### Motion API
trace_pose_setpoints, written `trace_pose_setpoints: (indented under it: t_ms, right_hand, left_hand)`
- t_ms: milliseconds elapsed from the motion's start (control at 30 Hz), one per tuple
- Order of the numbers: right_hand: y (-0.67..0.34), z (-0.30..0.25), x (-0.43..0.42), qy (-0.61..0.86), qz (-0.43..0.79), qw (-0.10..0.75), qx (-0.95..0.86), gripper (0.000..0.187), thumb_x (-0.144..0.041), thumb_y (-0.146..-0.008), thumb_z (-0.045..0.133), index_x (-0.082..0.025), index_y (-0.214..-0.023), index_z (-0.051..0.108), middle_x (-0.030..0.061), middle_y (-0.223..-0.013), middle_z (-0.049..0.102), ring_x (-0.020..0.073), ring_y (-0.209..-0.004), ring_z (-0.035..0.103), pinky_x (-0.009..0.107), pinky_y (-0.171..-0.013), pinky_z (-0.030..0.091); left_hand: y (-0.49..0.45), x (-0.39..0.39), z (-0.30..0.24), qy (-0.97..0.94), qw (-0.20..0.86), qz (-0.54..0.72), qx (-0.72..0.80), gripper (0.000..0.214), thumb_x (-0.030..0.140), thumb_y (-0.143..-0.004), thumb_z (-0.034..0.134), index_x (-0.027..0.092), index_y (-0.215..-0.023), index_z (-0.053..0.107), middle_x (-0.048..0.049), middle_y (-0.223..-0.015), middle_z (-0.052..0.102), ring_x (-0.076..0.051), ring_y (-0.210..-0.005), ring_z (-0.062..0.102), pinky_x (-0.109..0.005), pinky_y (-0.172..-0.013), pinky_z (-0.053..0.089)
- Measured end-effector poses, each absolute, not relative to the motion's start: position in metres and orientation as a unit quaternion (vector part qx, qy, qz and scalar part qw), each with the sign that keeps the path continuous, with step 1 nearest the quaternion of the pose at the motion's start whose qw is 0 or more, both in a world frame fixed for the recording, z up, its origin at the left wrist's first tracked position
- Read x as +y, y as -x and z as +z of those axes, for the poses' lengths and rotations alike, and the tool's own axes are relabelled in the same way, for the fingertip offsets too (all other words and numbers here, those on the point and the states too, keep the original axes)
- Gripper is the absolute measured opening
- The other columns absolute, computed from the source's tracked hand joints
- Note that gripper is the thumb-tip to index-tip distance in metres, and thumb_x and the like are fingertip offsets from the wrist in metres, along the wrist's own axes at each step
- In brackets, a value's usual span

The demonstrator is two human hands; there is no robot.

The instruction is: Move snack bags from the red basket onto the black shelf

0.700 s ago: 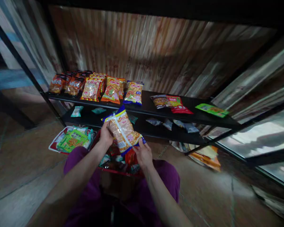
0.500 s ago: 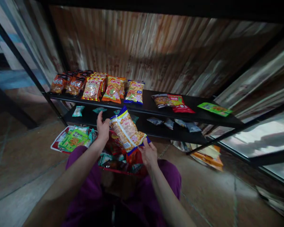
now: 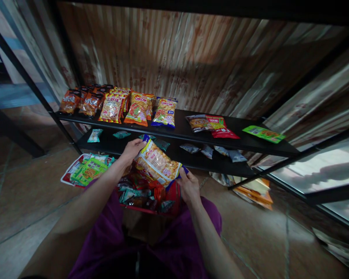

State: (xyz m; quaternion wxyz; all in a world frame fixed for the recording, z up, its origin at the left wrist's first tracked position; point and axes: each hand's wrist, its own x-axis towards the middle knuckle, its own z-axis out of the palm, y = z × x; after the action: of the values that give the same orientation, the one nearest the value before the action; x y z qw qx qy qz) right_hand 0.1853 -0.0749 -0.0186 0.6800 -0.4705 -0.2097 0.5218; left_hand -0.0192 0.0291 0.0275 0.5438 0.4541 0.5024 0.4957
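Note:
Between my hands is a yellow and blue snack bag (image 3: 157, 162), tilted, its back with a pale seam strip toward me. My left hand (image 3: 133, 150) pinches its upper left corner. On the lower right blue edge, my right hand (image 3: 189, 185) is closed. Beneath the bag, between my knees, sits a red basket (image 3: 151, 210) filled with small teal, red and dark packets; the held bag hides part of it. A similar blue-edged bag (image 3: 165, 112) stands upright on the shelf's front, beside an orange snack bag (image 3: 136, 109).
The black shelf (image 3: 182, 126) also holds brown bags (image 3: 90, 104), a red packet (image 3: 222, 128) and a flat green packet (image 3: 264, 134). Small packets lie on the lower shelf (image 3: 122, 145). At left is a tray (image 3: 66, 179) with a green packet (image 3: 90, 170); a rack post (image 3: 26, 75) rises nearby.
My left hand has moved from beside the bag onto its upper corner. The bag has turned flatter and shifted slightly right and down, with my right hand still on it.

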Motion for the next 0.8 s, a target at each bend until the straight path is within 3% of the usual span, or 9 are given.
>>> trace_pose_setpoints:
  t_ms: [167, 300, 567, 700, 800]
  right_hand:
    - [-0.183, -0.023, -0.074, 0.469, 0.523, 0.681, -0.208, 0.039, -0.042, -0.052, 0.082, -0.017, -0.081, 0.071, 0.0035, -0.082, 0.074, 0.0206, -0.074, 0.068, 0.034, -0.069, 0.057]
    - [-0.183, -0.023, -0.071, 0.477, 0.521, 0.679, -0.200, 0.041, -0.047, -0.052, 0.082, -0.018, -0.077, 0.069, 0.0027, -0.077, 0.074, 0.0200, -0.072, 0.068, 0.033, -0.066, 0.057]
    - [-0.191, -0.028, -0.064, 0.507, 0.514, 0.665, -0.189, 0.046, -0.050, -0.053, 0.079, -0.019, -0.084, 0.067, 0.0023, -0.074, 0.073, 0.0181, -0.060, 0.067, 0.030, -0.056, 0.054]
    - [-0.194, -0.033, -0.062, 0.514, 0.519, 0.653, -0.200, 0.044, -0.051, -0.051, 0.079, -0.018, -0.077, 0.066, -0.0007, -0.061, 0.070, 0.0160, -0.052, 0.063, 0.026, -0.049, 0.050]
    - [-0.197, -0.039, -0.061, 0.534, 0.527, 0.635, -0.184, 0.041, -0.048, -0.048, 0.081, -0.018, -0.072, 0.066, -0.0013, -0.058, 0.069, 0.0145, -0.048, 0.061, 0.026, -0.048, 0.049]
  left_hand:
    - [0.014, 0.034, 0.012, -0.401, 0.506, 0.545, 0.535, 0.025, 0.039, -0.069, 0.065, 0.017, -0.063, 0.054, 0.0057, -0.055, 0.052, -0.008, -0.051, 0.045, -0.020, -0.051, 0.035]
    - [0.014, 0.036, 0.012, -0.478, 0.378, 0.519, 0.600, 0.029, 0.037, -0.081, 0.050, 0.019, -0.059, 0.046, 0.0044, -0.055, 0.046, -0.010, -0.054, 0.044, -0.021, -0.052, 0.031]
    - [0.018, 0.026, 0.032, -0.640, 0.172, 0.312, 0.681, 0.028, 0.034, -0.091, 0.034, 0.022, -0.072, 0.049, -0.0044, -0.074, 0.061, -0.020, -0.076, 0.058, -0.029, -0.067, 0.035]
    - [0.022, 0.030, 0.030, -0.673, 0.192, 0.274, 0.660, 0.026, 0.031, -0.091, 0.034, 0.021, -0.072, 0.048, -0.0059, -0.077, 0.062, -0.022, -0.078, 0.059, -0.030, -0.069, 0.037]
    - [0.024, 0.031, 0.026, -0.654, 0.295, 0.313, 0.622, 0.026, 0.029, -0.089, 0.040, 0.020, -0.064, 0.045, -0.0026, -0.069, 0.058, -0.018, -0.070, 0.056, -0.027, -0.064, 0.038]
